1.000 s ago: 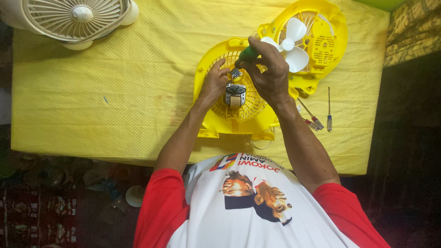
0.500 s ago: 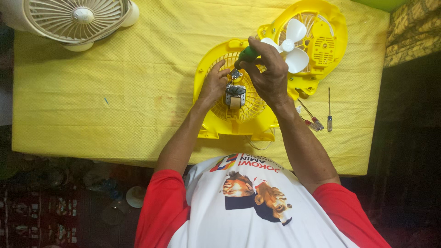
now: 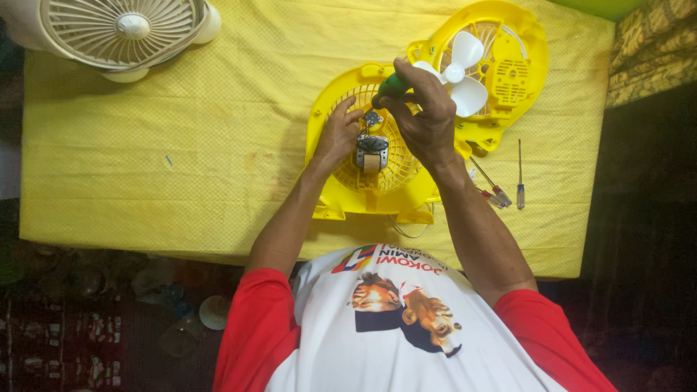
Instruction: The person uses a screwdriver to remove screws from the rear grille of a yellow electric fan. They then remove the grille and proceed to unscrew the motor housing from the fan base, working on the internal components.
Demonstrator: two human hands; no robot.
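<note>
A yellow fan housing with a round grille lies on the yellow tablecloth. A small metal motor sits at the grille's middle. My left hand rests on the grille, its fingers touching the motor's left side. My right hand grips a green-handled screwdriver whose tip points down at the top of the motor. Behind my right hand lies the second yellow housing half with a white three-blade propeller.
A cream table fan stands at the table's back left corner. Two or three slim screwdrivers lie to the right of my right forearm. The floor at lower left holds dim clutter, including a pale round lid.
</note>
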